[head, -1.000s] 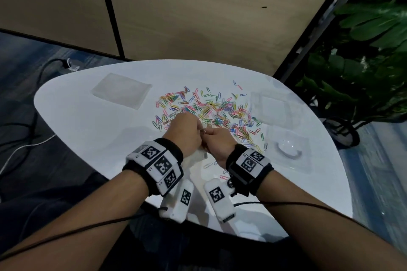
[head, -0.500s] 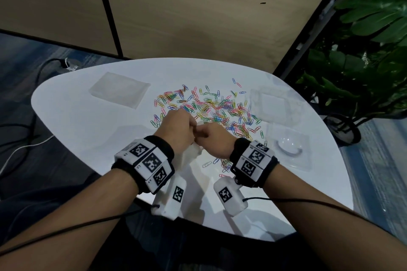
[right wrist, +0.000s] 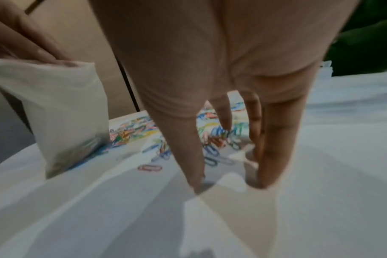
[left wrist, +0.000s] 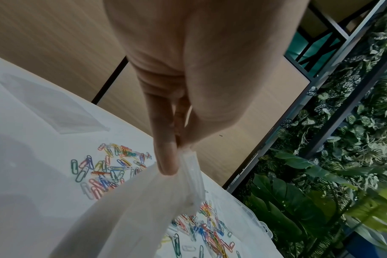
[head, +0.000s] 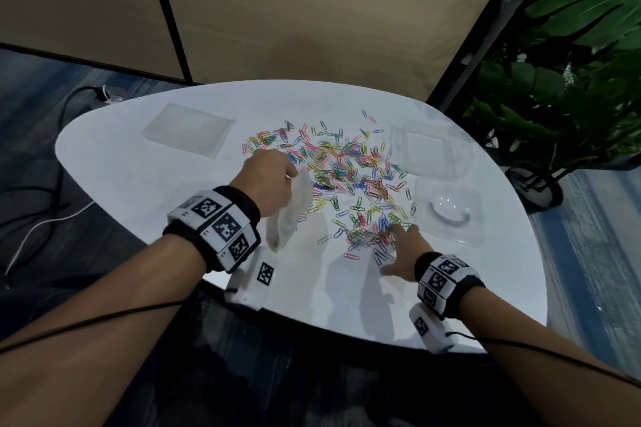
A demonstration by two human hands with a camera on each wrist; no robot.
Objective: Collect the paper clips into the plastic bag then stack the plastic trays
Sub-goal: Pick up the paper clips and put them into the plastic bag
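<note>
While one white table (head: pixel 145 204) carries everything, three clear plastic trays rest on it: one far left (head: pixel 189 128), two at right (head: pixel 428 146) (head: pixel 449 210). Paper clips (head: pixel 347 170), too many to count, lie scattered between them. One plastic bag (head: pixel 295 208) hangs from the left hand (head: pixel 268 180), pinched at its rim, a few clips inside. Fingers spread and holding nothing, the right hand (head: pixel 404 250) touches the near clips. No legible writing.

Leafy plant (head: pixel 569 80) beside white table (head: pixel 138 184)
</note>
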